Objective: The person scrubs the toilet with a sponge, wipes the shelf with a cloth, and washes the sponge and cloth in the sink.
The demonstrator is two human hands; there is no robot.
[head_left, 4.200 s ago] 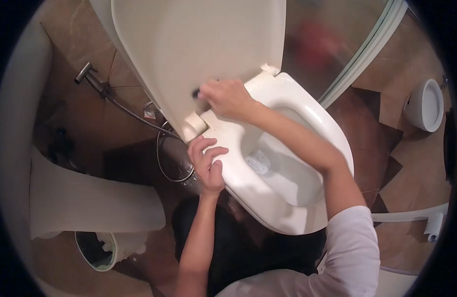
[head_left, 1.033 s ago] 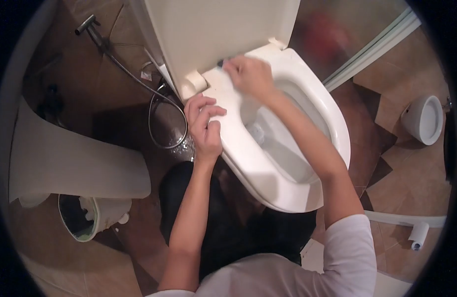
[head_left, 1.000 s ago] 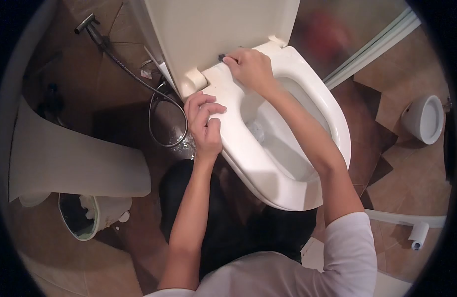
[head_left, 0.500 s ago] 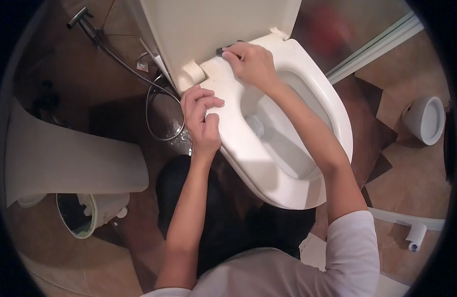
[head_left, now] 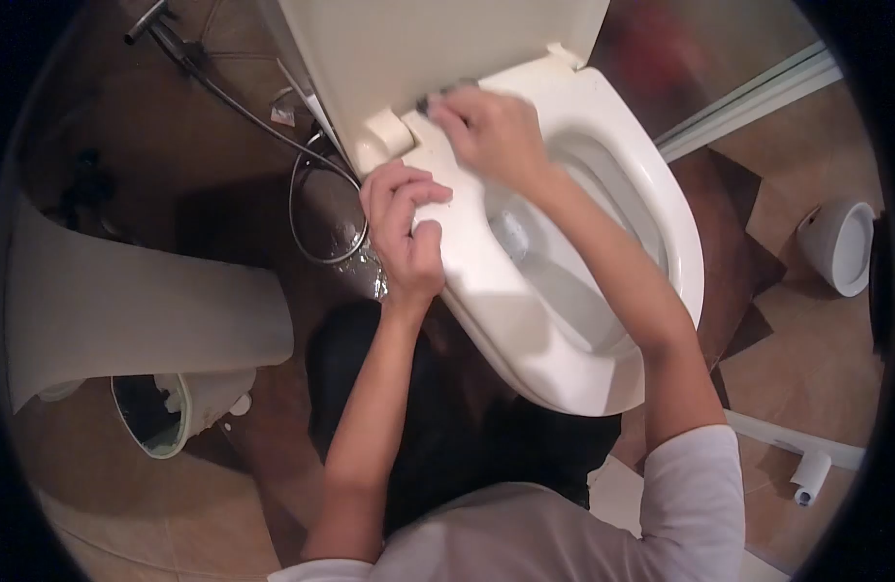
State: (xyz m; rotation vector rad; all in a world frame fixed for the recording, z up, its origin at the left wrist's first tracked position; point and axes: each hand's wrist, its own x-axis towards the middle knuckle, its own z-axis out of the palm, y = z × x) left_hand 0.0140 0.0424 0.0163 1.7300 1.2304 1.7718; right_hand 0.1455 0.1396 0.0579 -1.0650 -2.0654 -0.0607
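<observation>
A white toilet bowl (head_left: 525,308) fills the middle of the view, its upright lid (head_left: 447,48) standing behind it. My right hand (head_left: 496,136) is closed on a small dark pad (head_left: 423,105), mostly hidden by the fingers and blurred. The pad presses on the back of the bowl, between the two hinges and close to the foot of the lid. At the bowl's left edge, near the left hinge (head_left: 387,134), my left hand (head_left: 404,228) grips the rim with curled fingers.
On the left are a hand sprayer (head_left: 146,21) with its looped hose (head_left: 292,209), a white basin pedestal (head_left: 156,301) and a tipped bin (head_left: 185,412). A white round container (head_left: 840,247) and a small white roll (head_left: 811,475) lie on the right. Wet floor glistens beside the bowl.
My right hand has shifted slightly left along the back of the bowl with the dark pad. My left hand keeps its place on the rim. The whole view has tilted a little.
</observation>
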